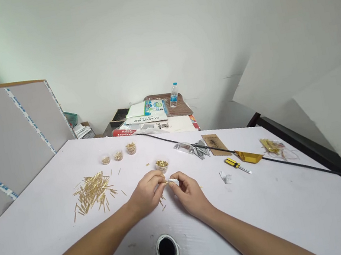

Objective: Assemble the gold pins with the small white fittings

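Observation:
Near the middle of the table, my left hand (149,193) pinches a thin gold pin (167,181) between thumb and fingertips. My right hand (189,194) closes on a small white piece (174,181) whose kind I cannot make out. The two sets of fingertips almost meet, and the pin's end is at the white piece. Just beyond them stands a small clear cup (162,166) of short gold parts. Several loose gold pins (163,205) lie under my hands, partly hidden. To the left spreads a big pile of gold pins (92,192).
Three small cups (118,155) of tiny parts stand at the back left. On the right lie a yellow screwdriver (238,165), crumpled paper (225,177), a brown card (216,144) and bagged yellow pieces (272,145). A black cable (295,162) crosses the table. A round hole (167,249) is in front.

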{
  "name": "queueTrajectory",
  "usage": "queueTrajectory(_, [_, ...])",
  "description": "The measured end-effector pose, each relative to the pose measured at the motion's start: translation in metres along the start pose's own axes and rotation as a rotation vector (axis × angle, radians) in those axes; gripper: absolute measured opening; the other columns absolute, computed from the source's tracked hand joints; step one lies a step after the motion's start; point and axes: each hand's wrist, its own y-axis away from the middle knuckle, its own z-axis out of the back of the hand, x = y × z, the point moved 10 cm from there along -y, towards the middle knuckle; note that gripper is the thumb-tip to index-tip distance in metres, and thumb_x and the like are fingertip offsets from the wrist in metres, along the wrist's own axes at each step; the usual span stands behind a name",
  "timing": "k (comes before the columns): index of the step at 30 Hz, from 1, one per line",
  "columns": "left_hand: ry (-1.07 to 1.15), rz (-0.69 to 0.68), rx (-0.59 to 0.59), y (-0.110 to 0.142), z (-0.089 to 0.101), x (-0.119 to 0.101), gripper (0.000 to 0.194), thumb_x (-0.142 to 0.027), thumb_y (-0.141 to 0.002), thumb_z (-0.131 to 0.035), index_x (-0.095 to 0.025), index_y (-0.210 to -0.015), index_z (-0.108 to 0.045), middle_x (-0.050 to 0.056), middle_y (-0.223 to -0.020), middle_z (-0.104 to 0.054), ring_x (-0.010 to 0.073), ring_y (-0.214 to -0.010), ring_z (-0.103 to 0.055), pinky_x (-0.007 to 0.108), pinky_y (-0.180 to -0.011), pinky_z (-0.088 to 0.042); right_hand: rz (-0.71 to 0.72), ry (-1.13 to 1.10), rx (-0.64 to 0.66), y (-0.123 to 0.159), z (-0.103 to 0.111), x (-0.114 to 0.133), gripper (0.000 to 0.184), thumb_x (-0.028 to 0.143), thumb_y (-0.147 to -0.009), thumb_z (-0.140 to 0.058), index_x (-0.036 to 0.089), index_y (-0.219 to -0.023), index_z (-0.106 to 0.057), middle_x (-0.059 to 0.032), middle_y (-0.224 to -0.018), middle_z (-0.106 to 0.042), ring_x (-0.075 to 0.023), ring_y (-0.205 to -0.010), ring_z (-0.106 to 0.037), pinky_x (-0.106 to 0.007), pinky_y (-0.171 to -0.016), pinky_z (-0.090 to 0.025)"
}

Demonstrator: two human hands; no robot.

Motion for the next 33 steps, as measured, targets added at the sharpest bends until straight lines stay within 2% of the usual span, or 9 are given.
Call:
queueTrajectory(6, [-0.019,-0.005,0.007,0.003,-0.003,0.002,0.009,-0.015,-0.097,-0.054,-0.016,-0.101,-0.062,0.010,-0.105,-0.066,0.0192,-0.100,-0.063,0.035,-0.091,-0.053,0.049,0.064,-0.028,0.000,0.004,0.006,0.021,0.039,-0.087,-0.055,0.019,-0.083,-0.059,0.0012,-0.067,-0.052,-0.0143,-0.058,-0.043,-0.027,-0.054,-0.035])
queueTrajectory(19, [0.034,0.059,0.019,0.003,-0.005,0.009,0.017,-0.015,-0.100,-0.049,-0.017,-0.106,-0.064,0.010,-0.109,-0.065,0.0188,-0.104,-0.063,0.035,-0.094,-0.053,0.015,0.047,0.006,-0.001,0.001,0.001,0.024,0.043,-0.090,-0.053,0.020,-0.087,-0.058,0.0022,-0.067,-0.051,-0.0148,-0.057,-0.042,-0.028,-0.054,-0.035])
queueTrajectory(27, [0.071,0.147,-0.004,0.004,-0.004,0.019,0.010,-0.017,-0.097,-0.056,-0.018,-0.100,-0.065,0.009,-0.107,-0.064,0.0189,-0.101,-0.063,0.035,-0.090,-0.053,0.000,-0.007,0.045,-0.001,-0.002,-0.003,0.027,0.046,-0.091,-0.053,0.020,-0.089,-0.058,0.0025,-0.068,-0.049,-0.0146,-0.058,-0.041,-0.028,-0.055,-0.036])
queueTrajectory(33, [0.068,0.146,-0.015,0.005,-0.002,0.019,0.008,-0.017,-0.096,-0.057,-0.019,-0.099,-0.065,0.009,-0.108,-0.063,0.0196,-0.103,-0.062,0.035,-0.090,-0.053,-0.006,-0.013,0.037,-0.002,-0.002,-0.004,0.027,0.046,-0.091,-0.053,0.020,-0.089,-0.058,0.0028,-0.068,-0.048,-0.0143,-0.058,-0.040,-0.027,-0.054,-0.037])
